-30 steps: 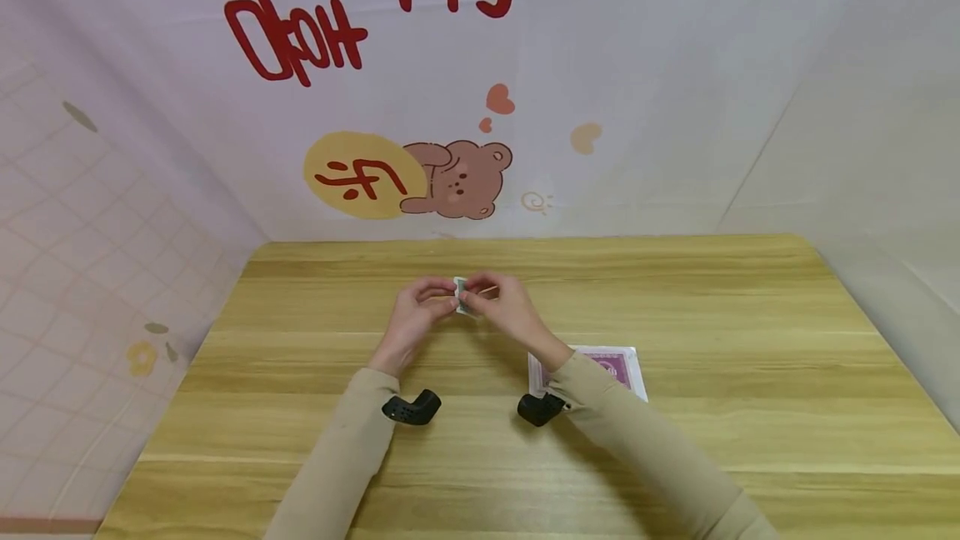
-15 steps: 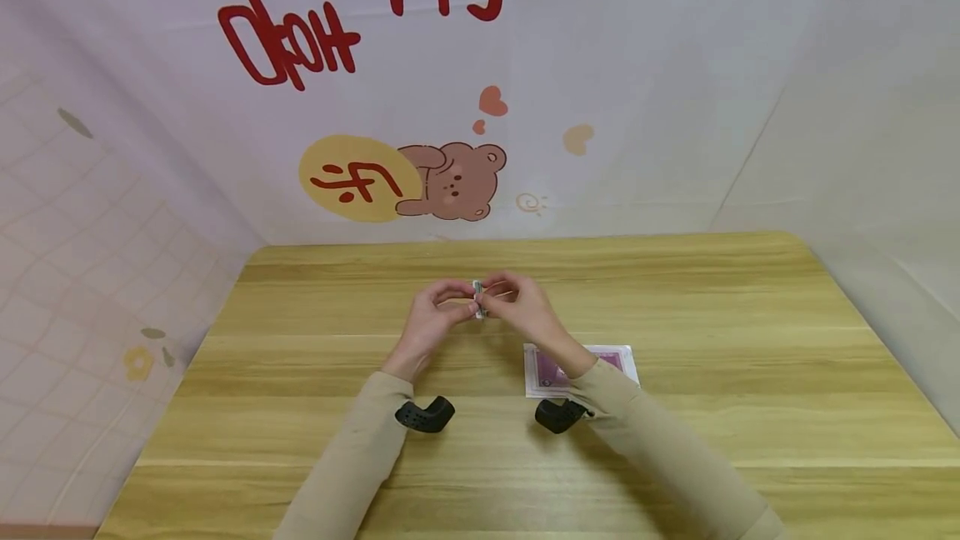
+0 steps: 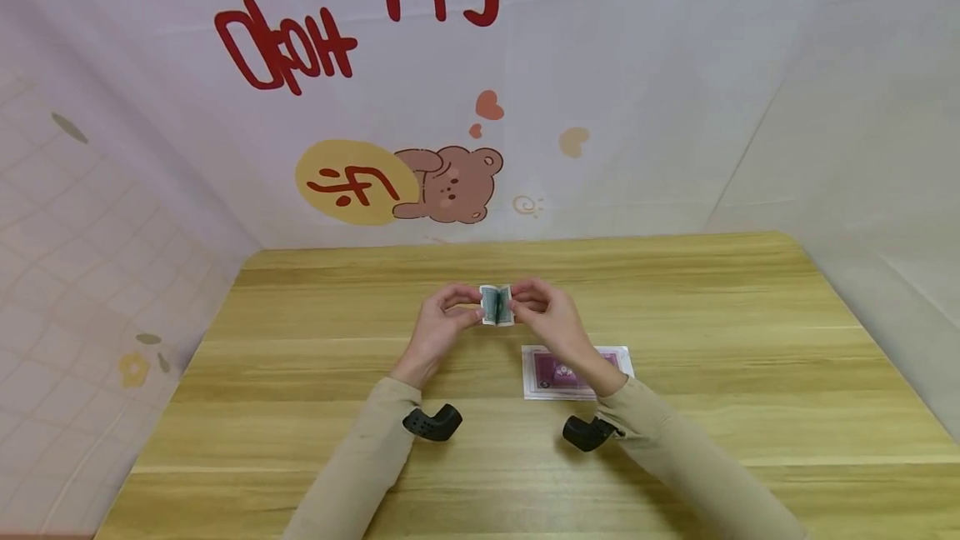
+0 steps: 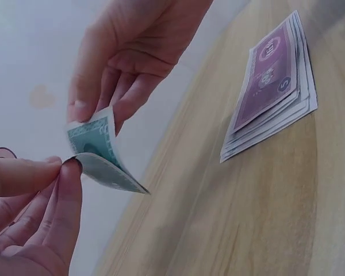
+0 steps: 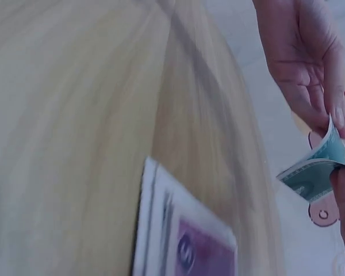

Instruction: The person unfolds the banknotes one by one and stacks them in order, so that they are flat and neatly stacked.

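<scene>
A small green play banknote [image 3: 490, 307] with white borders stands creased down its middle, its two halves spread in a V. My left hand [image 3: 441, 325] pinches one edge between thumb and fingers. On the opposite edge, my right hand [image 3: 557, 325] has a similar pinch. Seen from the left wrist, the banknote [image 4: 98, 141] shows its crease facing away from the fingertips, with both halves flaring apart. It is held up above the table, and the right wrist view shows it too, at the right side.
Under the right wrist lies a stack of larger paper notes, a purple play banknote [image 4: 270, 69] marked 5 on top. The wooden table [image 3: 300, 407] ends at a pale wall cloth [image 3: 637, 90] printed with a bear. Black wrist cameras sit at both sleeves.
The banknote was narrow and folded together; its halves have now parted. Both hands have shifted right, the right one further, widening the gap between them. The stack stays on the table.
</scene>
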The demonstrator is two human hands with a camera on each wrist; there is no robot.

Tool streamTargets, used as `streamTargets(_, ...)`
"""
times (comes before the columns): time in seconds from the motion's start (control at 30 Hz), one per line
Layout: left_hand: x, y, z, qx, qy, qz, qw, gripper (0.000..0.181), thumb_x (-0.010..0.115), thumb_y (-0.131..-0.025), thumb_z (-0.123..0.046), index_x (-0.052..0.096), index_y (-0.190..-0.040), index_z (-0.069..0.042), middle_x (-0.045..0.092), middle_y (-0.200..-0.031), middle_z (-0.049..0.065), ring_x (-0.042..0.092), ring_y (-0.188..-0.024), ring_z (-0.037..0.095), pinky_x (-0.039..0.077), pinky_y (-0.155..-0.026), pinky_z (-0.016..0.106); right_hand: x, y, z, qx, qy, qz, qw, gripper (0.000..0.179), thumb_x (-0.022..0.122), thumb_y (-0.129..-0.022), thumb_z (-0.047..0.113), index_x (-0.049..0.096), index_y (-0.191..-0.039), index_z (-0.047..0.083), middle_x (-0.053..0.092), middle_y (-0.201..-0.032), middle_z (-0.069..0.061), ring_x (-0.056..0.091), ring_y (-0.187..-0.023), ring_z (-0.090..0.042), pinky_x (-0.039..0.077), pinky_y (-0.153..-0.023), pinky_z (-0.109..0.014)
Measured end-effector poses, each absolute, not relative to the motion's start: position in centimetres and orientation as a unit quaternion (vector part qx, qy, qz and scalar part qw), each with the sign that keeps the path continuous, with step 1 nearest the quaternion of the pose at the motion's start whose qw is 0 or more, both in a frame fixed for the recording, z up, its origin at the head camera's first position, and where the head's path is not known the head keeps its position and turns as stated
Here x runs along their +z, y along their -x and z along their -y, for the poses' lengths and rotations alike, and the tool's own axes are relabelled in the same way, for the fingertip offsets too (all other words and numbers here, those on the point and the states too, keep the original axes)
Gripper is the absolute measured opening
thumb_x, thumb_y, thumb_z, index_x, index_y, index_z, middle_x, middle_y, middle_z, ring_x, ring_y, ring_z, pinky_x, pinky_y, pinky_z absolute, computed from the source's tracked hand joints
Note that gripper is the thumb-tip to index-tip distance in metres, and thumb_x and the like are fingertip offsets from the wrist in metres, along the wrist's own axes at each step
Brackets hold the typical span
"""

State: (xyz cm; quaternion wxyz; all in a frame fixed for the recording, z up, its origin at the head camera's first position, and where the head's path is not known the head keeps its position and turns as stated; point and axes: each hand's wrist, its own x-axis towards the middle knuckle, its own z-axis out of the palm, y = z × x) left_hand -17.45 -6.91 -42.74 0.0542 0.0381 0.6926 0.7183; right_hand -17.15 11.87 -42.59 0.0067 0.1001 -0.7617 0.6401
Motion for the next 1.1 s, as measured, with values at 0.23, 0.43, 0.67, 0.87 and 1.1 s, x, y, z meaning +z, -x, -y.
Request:
streamTargets(0.23,-42.7,17.2,6.6,0.729,-0.034,-0.683,0.031,0.019,0.064,-0.083,0.013,0.061,-0.102,0.011,0.062,-0.103,0.021,0.063,-0.084,0.018,0.054,-0.076,0.030,-43.4,16.8,-14.1,0.603,-0.081,0.791,0.064,0.020,0.067,-0.087,-0.003,0.065,-0.106,-0.008,0.069,-0.093,-0.019,0.066,-0.085,-0.028,0.053,-0.072,-0.022)
streamTargets(0.43,-43.1,17.2,6.4,0.732,-0.028,-0.681,0.021,0.019,0.063,-0.082,0.016,0.061,-0.101,0.013,0.061,-0.104,0.021,0.062,-0.087,0.022,0.053,-0.074,0.027,-43.7,16.7,-16.0,0.600,-0.075,0.791,0.094,0.020,0.066,-0.088,-0.003,0.064,-0.107,-0.006,0.069,-0.091,-0.019,0.067,-0.078,-0.025,0.053,-0.067,-0.021)
streamTargets(0.67,-43.6,16.9,5.9,0.722,-0.027,-0.691,0.027,0.020,0.064,-0.082,0.014,0.062,-0.102,0.013,0.061,-0.104,0.023,0.063,-0.087,0.027,0.052,-0.074,0.025,-44.5,16.1,-17.9,0.589,-0.086,0.795,0.121,0.022,0.067,-0.088,-0.002,0.063,-0.109,-0.003,0.070,-0.090,-0.019,0.067,-0.078,-0.025,0.054,-0.068,-0.021)
streamTargets(0.87,-44.2,16.8,5.5,0.711,-0.037,-0.700,0.053,0.019,0.063,-0.083,0.014,0.060,-0.101,0.017,0.060,-0.103,0.028,0.063,-0.084,0.029,0.054,-0.074,0.032,-45.2,15.4,-19.3,0.579,-0.095,0.799,0.134,0.017,0.066,-0.087,-0.007,0.064,-0.104,-0.006,0.069,-0.090,-0.020,0.067,-0.080,-0.023,0.053,-0.070,-0.018)
streamTargets(1.1,-45.1,16.3,4.5,0.697,-0.051,-0.713,0.058,0.015,0.066,-0.085,0.007,0.064,-0.099,0.010,0.063,-0.099,0.020,0.063,-0.078,0.018,0.054,-0.077,0.041,-43.0,13.3,-19.9,0.577,-0.108,0.801,0.118,0.011,0.063,-0.085,-0.014,0.064,-0.096,-0.015,0.065,-0.091,-0.029,0.065,-0.080,-0.035,0.053,-0.072,-0.019)
